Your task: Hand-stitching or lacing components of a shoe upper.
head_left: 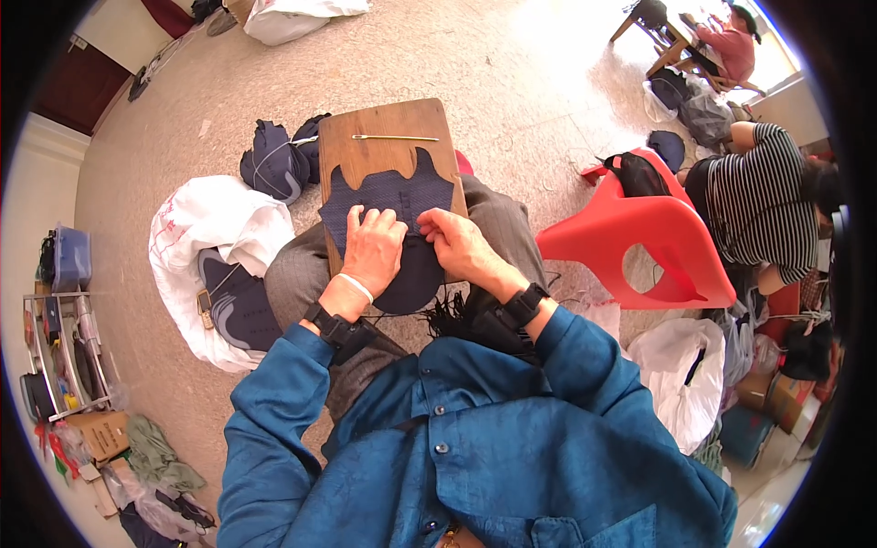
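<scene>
A wooden board (388, 137) lies across the person's lap, and everything here sits around it. A dark navy shoe upper (388, 205) is spread flat on the near half of the board, its lower edge hanging off the board toward the body. The left hand (373, 251) presses down on the upper with fingers spread, its grip released and flat, grasping nothing. The right hand (457, 242) is just beside it on the upper's right part, fingertips pinched at the fabric; what, if anything, the grip pinches cannot be told. A thin metal awl (395, 138) rests on the bare far half of the board, well apart from both hands. Left of the board, a pile of navy uppers (274, 164) lies on the floor beside a white sack (206, 224). Right of the board stands a red plastic chair (653, 242).
</scene>
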A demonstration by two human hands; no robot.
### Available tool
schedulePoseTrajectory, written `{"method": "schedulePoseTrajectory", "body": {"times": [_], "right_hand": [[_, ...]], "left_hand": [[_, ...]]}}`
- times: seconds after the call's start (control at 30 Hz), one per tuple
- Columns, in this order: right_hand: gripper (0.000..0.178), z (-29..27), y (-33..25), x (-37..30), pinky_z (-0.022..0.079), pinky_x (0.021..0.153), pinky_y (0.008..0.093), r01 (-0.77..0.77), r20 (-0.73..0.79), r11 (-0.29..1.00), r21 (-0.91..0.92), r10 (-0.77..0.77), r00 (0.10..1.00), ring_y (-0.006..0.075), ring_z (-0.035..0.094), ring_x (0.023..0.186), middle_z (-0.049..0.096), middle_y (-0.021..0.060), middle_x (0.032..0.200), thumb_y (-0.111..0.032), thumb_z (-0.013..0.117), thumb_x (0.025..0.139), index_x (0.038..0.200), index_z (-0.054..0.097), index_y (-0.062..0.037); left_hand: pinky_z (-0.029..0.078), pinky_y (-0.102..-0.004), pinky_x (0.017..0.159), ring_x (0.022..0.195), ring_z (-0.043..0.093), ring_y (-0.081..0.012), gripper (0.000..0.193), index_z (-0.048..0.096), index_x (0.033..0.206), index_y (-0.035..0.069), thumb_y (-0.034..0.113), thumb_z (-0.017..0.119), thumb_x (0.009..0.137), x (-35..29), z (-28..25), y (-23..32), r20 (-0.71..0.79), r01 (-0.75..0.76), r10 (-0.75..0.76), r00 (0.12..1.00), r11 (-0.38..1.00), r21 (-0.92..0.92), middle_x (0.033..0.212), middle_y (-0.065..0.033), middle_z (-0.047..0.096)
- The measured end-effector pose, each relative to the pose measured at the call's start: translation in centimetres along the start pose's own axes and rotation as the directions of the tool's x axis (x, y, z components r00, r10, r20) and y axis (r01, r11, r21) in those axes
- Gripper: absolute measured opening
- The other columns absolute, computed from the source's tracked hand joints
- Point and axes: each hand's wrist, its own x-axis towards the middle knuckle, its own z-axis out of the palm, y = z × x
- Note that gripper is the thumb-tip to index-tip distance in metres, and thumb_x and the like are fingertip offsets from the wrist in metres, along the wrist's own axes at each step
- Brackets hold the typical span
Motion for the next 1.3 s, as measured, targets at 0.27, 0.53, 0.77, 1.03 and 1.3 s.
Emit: {"method": "schedulePoseTrajectory", "body": {"times": [0.27,0.53,0.77,1.03,1.3], "right_hand": [[0.027,0.1,-0.1,-0.2,0.056,0.083,0.0347,-0.003,-0.016,1.000,-0.014,0.003,1.000,0.0243,0.069,0.090,0.069,0.0149,0.094,0.008,0.048,0.089,0.112,0.062,0.0012],[0.026,-0.2,-0.4,-0.3,0.056,0.080,0.0332,0.019,-0.005,1.000,-0.015,-0.019,1.000,0.0233,0.068,0.085,0.068,0.0128,0.094,0.004,0.055,0.087,0.112,0.062,0.0000],[0.020,-0.6,-1.7,0.1,0.054,0.084,0.0419,-0.020,0.036,0.998,0.057,0.018,0.999,0.0360,0.067,0.096,0.068,0.0165,0.099,0.001,0.058,0.087,0.106,0.063,-0.0021],[0.026,1.4,-7.2,-0.2,0.054,0.082,0.0400,0.131,0.104,0.942,0.308,-0.170,0.980,0.0401,0.068,0.098,0.067,0.0221,0.109,0.002,0.059,0.088,0.114,0.064,-0.0012],[0.010,-1.6,-1.3,0.9,0.052,0.077,0.0306,0.147,-0.461,0.986,-0.076,-0.165,0.872,0.0225,0.063,0.079,0.063,0.0097,0.094,-0.002,0.055,0.098,0.097,0.065,-0.0009]], "left_hand": [[0.037,-0.0483,0.104,0.096,0.059,-0.0254,0.006,0.070,0.090,0.010,0.012,0.068,0.085,0.3,-0.8,-0.1,0.036,-0.030,0.027,0.999,0.996,0.085,0.091,-0.0057,0.060],[0.038,-0.0468,0.094,0.091,0.060,-0.0281,0.003,0.063,0.088,0.009,0.010,0.066,0.086,-4.5,-9.4,-6.6,-0.141,0.251,-0.227,0.964,0.950,0.187,0.089,-0.0080,0.061],[0.048,-0.0395,0.067,0.071,0.062,-0.0303,0.004,0.066,0.081,0.004,0.002,0.070,0.081,-5.7,-8.8,-2.1,-0.091,0.327,-0.399,0.912,0.845,-0.423,0.076,-0.0110,0.061],[0.051,-0.0311,0.074,0.079,0.065,-0.0172,0.015,0.067,0.093,0.003,0.002,0.077,0.081,-2.0,-7.3,1.7,0.003,0.260,-0.342,0.940,0.709,-0.655,0.083,-0.0049,0.065],[0.051,-0.0368,0.077,0.084,0.063,-0.0243,0.015,0.067,0.089,0.004,0.007,0.078,0.080,-4.5,-3.3,-3.5,0.007,0.338,-0.359,0.933,0.872,-0.353,0.086,-0.0073,0.062]]}}
